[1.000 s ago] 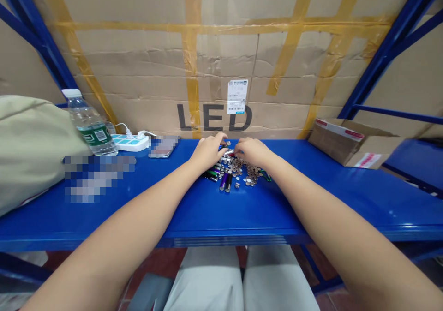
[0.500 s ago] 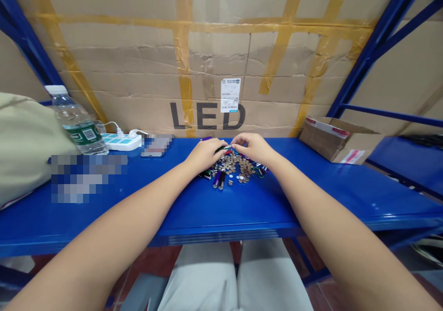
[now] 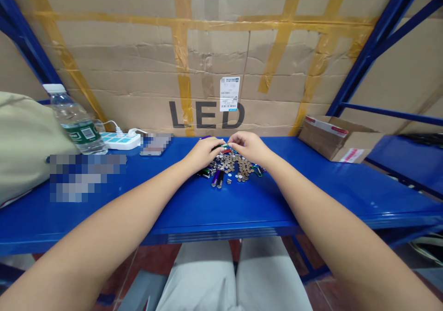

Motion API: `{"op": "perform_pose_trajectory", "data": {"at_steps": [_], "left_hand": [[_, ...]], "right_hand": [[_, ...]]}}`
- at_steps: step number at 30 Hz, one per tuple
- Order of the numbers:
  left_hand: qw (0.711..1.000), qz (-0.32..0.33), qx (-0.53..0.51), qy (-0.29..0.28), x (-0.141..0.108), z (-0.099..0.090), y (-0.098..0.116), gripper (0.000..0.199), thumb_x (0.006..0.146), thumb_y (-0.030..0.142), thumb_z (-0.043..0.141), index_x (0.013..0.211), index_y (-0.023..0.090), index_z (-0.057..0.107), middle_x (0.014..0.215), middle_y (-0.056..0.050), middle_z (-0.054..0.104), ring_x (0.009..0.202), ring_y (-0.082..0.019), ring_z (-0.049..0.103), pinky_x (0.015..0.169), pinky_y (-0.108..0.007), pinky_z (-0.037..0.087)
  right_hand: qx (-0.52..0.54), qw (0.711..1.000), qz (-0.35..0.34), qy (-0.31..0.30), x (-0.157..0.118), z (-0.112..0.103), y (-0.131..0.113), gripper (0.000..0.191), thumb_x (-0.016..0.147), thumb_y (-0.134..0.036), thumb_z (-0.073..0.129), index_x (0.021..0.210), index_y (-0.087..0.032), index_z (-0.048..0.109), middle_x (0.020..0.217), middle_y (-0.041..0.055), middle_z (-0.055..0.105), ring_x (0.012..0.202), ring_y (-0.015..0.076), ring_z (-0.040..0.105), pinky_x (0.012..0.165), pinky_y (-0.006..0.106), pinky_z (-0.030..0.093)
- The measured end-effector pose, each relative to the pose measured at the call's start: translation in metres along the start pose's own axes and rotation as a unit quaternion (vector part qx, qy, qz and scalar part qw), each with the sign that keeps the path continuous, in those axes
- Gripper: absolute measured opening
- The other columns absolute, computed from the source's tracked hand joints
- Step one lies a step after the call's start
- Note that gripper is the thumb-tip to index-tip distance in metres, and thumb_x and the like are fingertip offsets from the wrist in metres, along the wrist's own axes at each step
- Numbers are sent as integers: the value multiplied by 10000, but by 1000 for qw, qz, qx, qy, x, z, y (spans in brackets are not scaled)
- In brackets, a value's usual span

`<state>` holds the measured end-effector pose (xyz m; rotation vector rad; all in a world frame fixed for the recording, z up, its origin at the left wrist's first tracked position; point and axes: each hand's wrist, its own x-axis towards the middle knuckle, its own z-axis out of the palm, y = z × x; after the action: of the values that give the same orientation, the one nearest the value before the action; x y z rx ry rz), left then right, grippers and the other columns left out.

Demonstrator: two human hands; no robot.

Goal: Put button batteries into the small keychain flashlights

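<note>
My left hand (image 3: 203, 154) is closed round a small, shiny green tube (image 3: 224, 146) behind the pile, its outer end poking out past the fingertips. Thumb and forefinger of my right hand (image 3: 252, 146) pinch together at that end; whatever they grip is too small to make out. Below both hands spreads a heap of small round metal discs (image 3: 245, 165), coin-like. A purple tube (image 3: 215, 179) and a black tube (image 3: 220, 179) with silver ends lie side by side at the near edge. More coloured tubes, partly covered by my hands, surround the discs.
On the blue table (image 3: 221, 212), a water bottle (image 3: 81, 128), a white power strip (image 3: 121, 141) and a pale bag (image 3: 27, 145) are at the left. An open cardboard box (image 3: 332, 140) sits at the right. A large taped carton (image 3: 138, 80) stands behind.
Both hands stay together over the far side of the pile with small finger movements. The view has shifted very slightly; the heap looks the same.
</note>
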<state>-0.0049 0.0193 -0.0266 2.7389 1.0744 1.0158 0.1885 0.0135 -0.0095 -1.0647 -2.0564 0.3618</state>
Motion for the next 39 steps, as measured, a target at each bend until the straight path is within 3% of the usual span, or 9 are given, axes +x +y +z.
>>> {"op": "perform_pose_trajectory", "data": {"at_steps": [8, 12, 15, 20, 24, 29, 32, 39], "left_hand": [[990, 80, 85, 82, -1, -3, 1, 260, 950, 273, 442, 1099, 173, 631, 1013, -93, 665, 947, -191, 608, 846, -331, 484], [996, 39, 71, 43, 3, 0, 1, 256, 935, 250, 464, 1096, 169, 647, 1023, -106, 665, 982, -223, 600, 889, -381, 459], [999, 3, 29, 23, 7, 1, 0, 233, 909, 225, 501, 1070, 188, 664, 998, -79, 681, 953, -205, 618, 865, -350, 478], [998, -46, -40, -1, 7, -1, -6, 251, 920, 272, 476, 1055, 190, 671, 969, -37, 720, 851, -162, 658, 778, -280, 522], [996, -60, -66, -8, 5, -1, -10, 278, 918, 293, 476, 1090, 186, 666, 943, -33, 730, 805, -157, 666, 746, -276, 530], [998, -25, -46, 16, 5, 0, -8, 232, 894, 270, 530, 1057, 201, 681, 1058, -42, 704, 977, -178, 640, 869, -298, 492], [1000, 15, -12, 25, 4, 1, -8, 227, 896, 247, 526, 1060, 207, 678, 1036, -50, 701, 975, -186, 629, 875, -316, 480], [994, 89, 50, 37, 5, 6, -15, 235, 917, 250, 501, 1082, 192, 659, 1043, -75, 692, 973, -187, 623, 878, -328, 475]], "right_hand": [[100, 993, 59, -27, 2, 6, 2, 167, 895, -266, 502, 862, -151, 619, 794, 65, 698, 718, 129, 637, 693, 270, 524], [78, 995, 60, -32, 3, 9, 8, 181, 915, -215, 460, 841, -149, 612, 820, 91, 709, 727, 137, 652, 670, 271, 529], [24, 999, 37, -12, 3, 5, 11, 151, 888, -210, 497, 835, -152, 626, 789, 77, 700, 717, 158, 639, 661, 294, 507], [-60, 996, -55, -20, 4, -5, 6, 142, 836, -204, 577, 936, -189, 676, 933, 54, 699, 892, 185, 617, 825, 316, 447], [-100, 992, -76, -30, 4, -7, 3, 137, 859, -205, 551, 885, -176, 682, 934, 81, 690, 925, 209, 597, 868, 340, 410], [-90, 994, -46, -33, 2, -3, 7, 155, 872, -240, 537, 793, -173, 652, 791, 55, 674, 776, 182, 595, 753, 307, 430], [-50, 998, -4, -46, 1, -2, 8, 196, 878, -255, 516, 729, -175, 614, 688, 28, 652, 662, 150, 583, 663, 278, 447], [50, 990, 77, -108, 0, -5, 3, 214, 882, -236, 486, 684, -183, 550, 650, 23, 643, 573, 108, 574, 587, 240, 484]]}}
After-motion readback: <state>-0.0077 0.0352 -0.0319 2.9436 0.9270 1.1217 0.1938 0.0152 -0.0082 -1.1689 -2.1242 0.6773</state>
